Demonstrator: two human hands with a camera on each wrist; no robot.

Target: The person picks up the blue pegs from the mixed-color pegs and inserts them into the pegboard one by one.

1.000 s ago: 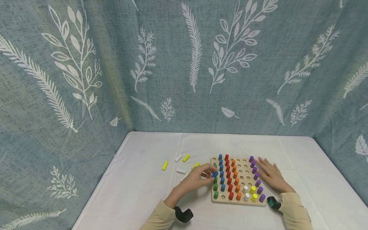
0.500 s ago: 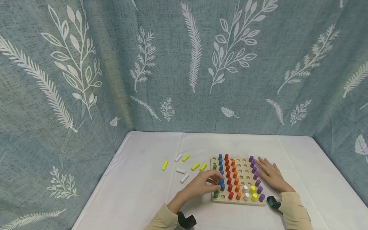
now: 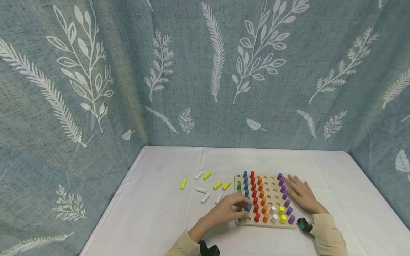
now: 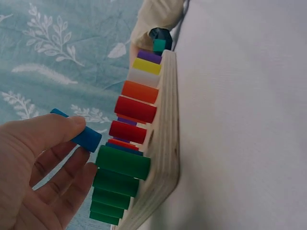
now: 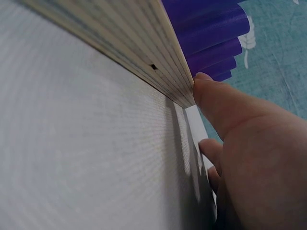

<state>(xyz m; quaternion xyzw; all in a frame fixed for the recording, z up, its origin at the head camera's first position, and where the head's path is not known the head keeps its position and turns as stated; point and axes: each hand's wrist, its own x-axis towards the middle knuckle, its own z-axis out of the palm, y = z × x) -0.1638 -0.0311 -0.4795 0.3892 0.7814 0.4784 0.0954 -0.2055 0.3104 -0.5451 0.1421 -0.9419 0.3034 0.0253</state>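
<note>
My left hand [image 3: 226,209] pinches a blue peg [image 4: 89,139] between thumb and fingers, tilted above the front left of a wooden pegboard [image 3: 256,224]. Beside it in the left wrist view stand green pegs [image 4: 123,162] in the board's left column; in the head view the hand hides some of them. Rows of red pegs [image 3: 255,201] and orange pegs [image 3: 263,202] stand upright. My right hand [image 3: 301,195] lies with fingers extended along the board's right side, the thumb [image 5: 216,98] at its edge near the purple pegs [image 3: 285,196].
Loose yellow pegs [image 3: 217,185] and white pegs [image 3: 201,190] lie on the white tablecloth [image 3: 153,199] left of the board. Two white pegs [image 3: 273,209] and two yellow pegs [image 3: 281,210] stand in the board's front rows. A patterned curtain [image 3: 198,71] hangs behind the table.
My left hand has moved right and toward the front of the board with the blue peg, uncovering loose pegs on the cloth. The right hand has stayed where it was.
</note>
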